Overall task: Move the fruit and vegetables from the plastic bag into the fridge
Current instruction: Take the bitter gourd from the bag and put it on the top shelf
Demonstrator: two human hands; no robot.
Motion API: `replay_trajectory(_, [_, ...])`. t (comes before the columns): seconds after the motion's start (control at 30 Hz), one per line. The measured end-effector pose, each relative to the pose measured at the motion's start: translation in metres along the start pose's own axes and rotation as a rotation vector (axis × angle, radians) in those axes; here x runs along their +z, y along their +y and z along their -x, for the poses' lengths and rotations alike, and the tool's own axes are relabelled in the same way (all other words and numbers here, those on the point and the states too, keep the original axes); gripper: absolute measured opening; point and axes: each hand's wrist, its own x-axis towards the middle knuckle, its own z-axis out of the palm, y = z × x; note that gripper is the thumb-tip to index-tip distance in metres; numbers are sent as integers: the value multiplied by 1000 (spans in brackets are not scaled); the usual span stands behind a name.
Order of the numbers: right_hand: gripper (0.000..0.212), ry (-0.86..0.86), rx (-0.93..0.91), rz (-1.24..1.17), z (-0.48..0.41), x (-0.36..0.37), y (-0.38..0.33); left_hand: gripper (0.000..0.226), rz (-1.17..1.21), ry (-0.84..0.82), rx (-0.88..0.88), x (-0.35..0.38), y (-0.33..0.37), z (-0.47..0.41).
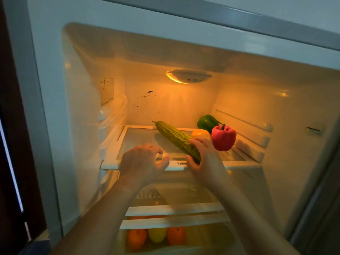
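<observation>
Long bitter gourd (177,140), green, warty and ridged, tapering to a thin stem at the far end. Gripped at its blunt near end by the right hand (204,157), fingers curled over the top, thumb underneath. Set diagonally over the top shelf (173,165), stem toward the back wall, near end above the front rim; hard to tell whether touching the glass. Left hand (142,161) loosely curled, holding nothing, just at the shelf's white front rim, near the gourd but apart from it.

Shelf of clear glass in a white plastic frame, finely dotted along the front edge. On its right half, three glossy bell peppers close together. Red pepper (223,138) nearest, lobed, green-stalked, just right of the right hand. Yellow pepper (199,133) behind the fingers, mostly hidden. Green pepper (207,122) furthest back, by the rear corner. Open room over the left half of the shelf, up to the ribbed side wall. Smooth moulded fridge (184,103) lining, amber under the oval lamp (188,76) in the ceiling.

Below, a second shelf (174,208), then a clear drawer (211,236) with two round oranges (137,238) and a yellow fruit (157,234) between them.
</observation>
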Motion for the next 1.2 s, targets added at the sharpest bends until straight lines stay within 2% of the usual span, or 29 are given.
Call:
replay_trajectory(0.13, [45, -44, -84, -45, 6, -3, 12, 39, -8, 8, -3, -1, 1, 0])
replay_trajectory(0.27, [40, -24, -112, 10, -2, 7, 10, 39, -29, 10, -7, 2, 1, -1])
replay_trajectory(0.53, [46, -124, -20, -22, -24, 16, 4, 37, -56, 37, -14, 2, 1, -1])
replay_trajectory(0.83, [48, -104, -63, -48, -22, 21, 9, 36, -41, 9, -31, 3, -4, -4])
replay_trajectory(0.97, [47, -70, -72, -88, -21, 20, 13, 44, -59, -41, -47, -1, 1, -3])
replay_trajectory(1.2, [35, 78, -103, -206, -10, 11, 13, 28, -27, -63, -78, -8, 6, 0])
